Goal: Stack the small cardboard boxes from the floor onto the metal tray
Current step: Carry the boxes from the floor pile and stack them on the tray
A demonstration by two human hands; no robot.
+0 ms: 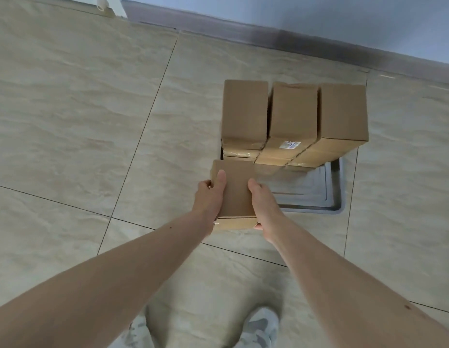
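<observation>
From the head camera, both bare hands hold one small brown cardboard box (237, 189) between them: the left hand (210, 197) grips its left side with the thumb laid flat along the top face, and the right hand (264, 202) grips its right side, thumb on the top edge and fingertips curling under the near corner. Just beyond the held box, three stacks of plain brown cardboard boxes (293, 116) stand side by side, touching one another, in a row on the far part of a shallow grey metal tray (336, 197); the middle stack carries a small white label (289, 144) on its near face. The tray's bare near corner shows just right of the right hand, and the held box sits over the tray's left near part, close against the leftmost stack; whether it rests on the tray cannot be told. Below the grip lie beige marbled floor tiles (80, 121) with dark grout lines, and two light grey shoes (262, 327) appear at the bottom edge. Far beyond the stacks, a dark skirting strip (268, 36) runs under a pale blue wall (318, 11).
</observation>
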